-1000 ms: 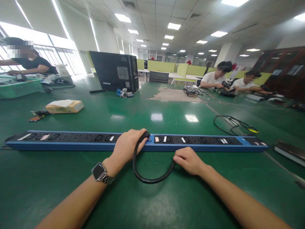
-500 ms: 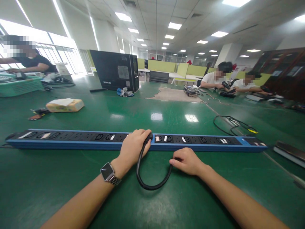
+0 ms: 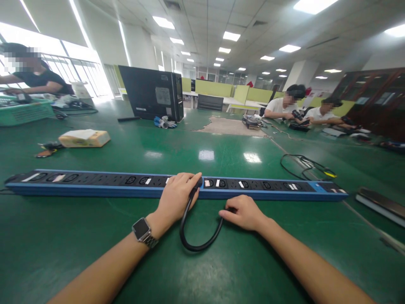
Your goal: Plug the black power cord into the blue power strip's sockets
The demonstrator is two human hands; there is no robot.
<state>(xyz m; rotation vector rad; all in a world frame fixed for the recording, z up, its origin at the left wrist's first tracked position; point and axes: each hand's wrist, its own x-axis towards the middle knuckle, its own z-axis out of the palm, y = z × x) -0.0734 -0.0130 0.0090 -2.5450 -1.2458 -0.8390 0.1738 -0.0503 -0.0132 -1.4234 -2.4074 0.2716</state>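
A long blue power strip (image 3: 104,191) with black sockets and small white labels lies across the green table. My left hand (image 3: 177,196) rests over its middle, fingers closed around a black plug (image 3: 199,182) at the strip's top. Whether the plug sits in a socket is hidden by the hand. From that plug a thick black power cord (image 3: 199,248) loops toward me and up to my right hand (image 3: 245,213). There the fingers are closed on the cord's other end, just in front of the strip; most of that end is hidden in the palm.
Beyond the strip are a tissue pack (image 3: 85,138), a black computer case (image 3: 152,93), gloves (image 3: 165,122) and a coiled black cable (image 3: 305,164). A green basket (image 3: 27,114) stands at left, a dark flat object (image 3: 379,204) at right. Several people sit around the table.
My right hand has shifted slightly left with its end of the cord, narrowing the loop a little. My left hand stays on the plug. The whole view has drifted slightly.
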